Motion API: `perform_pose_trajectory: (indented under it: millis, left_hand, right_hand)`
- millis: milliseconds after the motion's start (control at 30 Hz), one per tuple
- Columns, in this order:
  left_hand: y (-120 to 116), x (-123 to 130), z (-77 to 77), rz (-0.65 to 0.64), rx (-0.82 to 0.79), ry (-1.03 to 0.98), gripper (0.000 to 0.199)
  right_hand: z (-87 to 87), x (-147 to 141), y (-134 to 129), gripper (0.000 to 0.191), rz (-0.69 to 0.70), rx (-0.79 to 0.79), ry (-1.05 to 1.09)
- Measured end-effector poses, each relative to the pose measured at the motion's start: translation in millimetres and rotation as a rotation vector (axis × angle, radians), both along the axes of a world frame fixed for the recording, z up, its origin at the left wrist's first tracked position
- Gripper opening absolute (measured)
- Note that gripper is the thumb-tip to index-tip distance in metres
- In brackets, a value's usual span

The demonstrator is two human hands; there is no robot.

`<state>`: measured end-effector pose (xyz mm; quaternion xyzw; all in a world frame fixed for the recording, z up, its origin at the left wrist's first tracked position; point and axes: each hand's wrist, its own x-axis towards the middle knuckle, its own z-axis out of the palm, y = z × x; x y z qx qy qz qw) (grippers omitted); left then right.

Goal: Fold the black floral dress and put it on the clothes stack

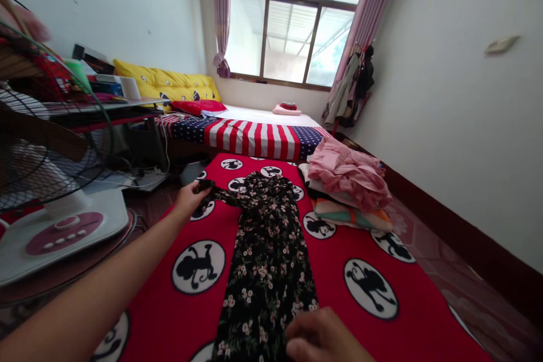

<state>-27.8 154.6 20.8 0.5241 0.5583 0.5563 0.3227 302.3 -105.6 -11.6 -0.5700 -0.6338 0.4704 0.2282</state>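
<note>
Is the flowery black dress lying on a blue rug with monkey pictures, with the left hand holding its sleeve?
No, the rug is red, not blue; the head view shows it. The flowery black dress does lie on it, with the left hand holding its sleeve.

No readable text, label, brand or number anywhere in view. Buttons [63, 231] on the white fan base [112, 218]: any markings too small to read. Blue-printed box [106, 88] on the worktop [102, 106]: print too blurred to make out. Round monkey silhouettes [198, 266] on the red blanket [148, 288]: pictures only, no lettering.
</note>
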Motion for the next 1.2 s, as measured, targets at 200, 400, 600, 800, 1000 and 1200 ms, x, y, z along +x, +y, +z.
perform_pose_trajectory:
  millis: [200, 400, 600, 800, 1000, 1200]
  left_hand:
    - [-31.8, 40.8, -28.3, 0.062, 0.276, 0.574, 0.033]
    - [-90.3, 156.5, -37.9, -0.428, 0.317, 0.673, 0.039]
    - [-106.3, 184.5, -64.7, -0.592, 0.208, 0.7, 0.047]
    - [-105.6, 181.8, -72.6, -0.636, 0.163, 0.7, 0.054]
    - [-103.0, 182.6, -77.6, -0.666, 0.143, 0.697, 0.057]
    - [-101.2, 182.5, -75.4, -0.645, 0.181, 0.694, 0.067]
  right_hand:
    - [25.9, 17.8, 134.7, 0.021, -0.286, 0.356, -0.02]
    - [10.8, 23.1, 270.9, 0.031, -0.497, 0.451, -0.228]
    - [5.0, 22.4, 330.8, 0.037, -0.495, 0.506, -0.451]
    - [3.5, 22.2, 371.8, 0.015, -0.523, 0.49, -0.539]
    - [-11.6, 6.1, 391.9, 0.014, -0.555, 0.474, -0.445]
    - [-9.8, -1.2, 382.4, 0.045, -0.473, 0.467, -0.161]
